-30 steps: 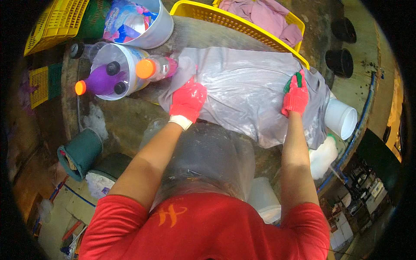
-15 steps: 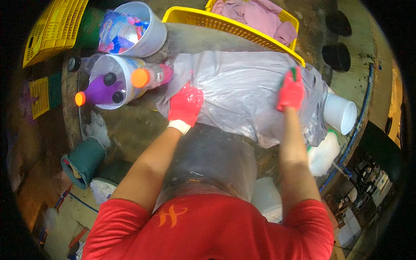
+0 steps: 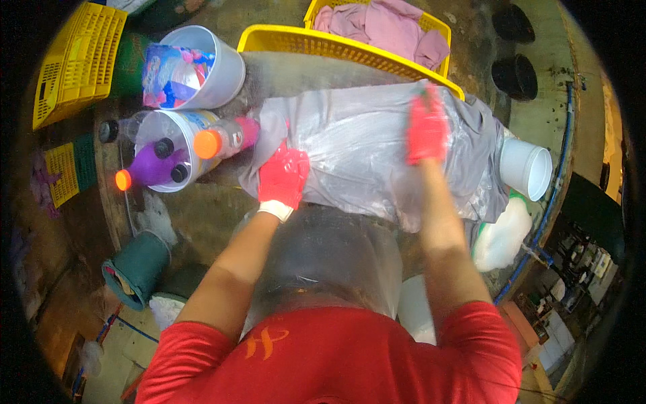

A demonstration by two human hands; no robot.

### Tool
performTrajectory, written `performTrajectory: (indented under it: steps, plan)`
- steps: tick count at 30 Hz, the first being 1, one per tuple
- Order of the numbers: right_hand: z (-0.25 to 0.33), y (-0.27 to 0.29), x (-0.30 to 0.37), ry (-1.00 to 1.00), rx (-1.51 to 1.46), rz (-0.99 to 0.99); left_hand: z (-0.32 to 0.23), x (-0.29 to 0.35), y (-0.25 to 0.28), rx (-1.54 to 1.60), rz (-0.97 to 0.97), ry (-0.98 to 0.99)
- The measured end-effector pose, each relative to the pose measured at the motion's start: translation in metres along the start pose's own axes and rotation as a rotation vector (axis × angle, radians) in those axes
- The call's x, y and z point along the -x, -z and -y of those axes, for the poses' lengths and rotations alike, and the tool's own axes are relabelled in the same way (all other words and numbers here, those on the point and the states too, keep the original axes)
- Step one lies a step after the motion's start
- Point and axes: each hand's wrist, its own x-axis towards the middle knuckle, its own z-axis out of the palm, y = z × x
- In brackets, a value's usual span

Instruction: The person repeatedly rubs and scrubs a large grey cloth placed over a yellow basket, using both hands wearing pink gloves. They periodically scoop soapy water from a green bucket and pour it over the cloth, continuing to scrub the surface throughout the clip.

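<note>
A wet grey cloth garment [image 3: 363, 145] lies spread across the work surface in front of me, streaked with whitish suds. My left hand [image 3: 284, 176], in a red glove with a white cuff, is closed on its left end, and folds fan out from the grip. Farther right, my right hand [image 3: 428, 128], also red-gloved, is pressed on the garment and smeared by motion. Its fingers are closed around a small dark green thing, mostly hidden by the glove. Just left of my left hand lies a clear bottle with an orange cap [image 3: 208, 143] and pink contents.
White tubs stand at left, one with a colourful packet [image 3: 176, 75], one with a purple bottle [image 3: 151, 161]. A yellow basket [image 3: 350, 50] with pink cloth sits behind. A white bucket [image 3: 526, 168] and white jug [image 3: 503, 236] are at right. A green bucket [image 3: 138, 266] stands lower left.
My right hand has slid left across the garment with the green thing. My left hand keeps its hold on the left end. The view has shifted slightly.
</note>
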Motion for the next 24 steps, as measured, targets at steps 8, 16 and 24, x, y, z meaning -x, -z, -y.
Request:
performTrajectory:
  steps: [8,16,24]
  plan:
    - [0.075,-0.055,-0.013,0.552,0.063,0.149,0.01,0.006,0.002,-0.022,0.062,0.088]
    - [0.082,-0.059,0.057,0.41,0.248,0.274,0.024,0.01,-0.015,-0.142,0.014,-0.08]
    - [-0.023,0.098,0.069,-0.436,-0.212,0.202,0.029,0.008,-0.029,-0.162,-0.048,-0.152]
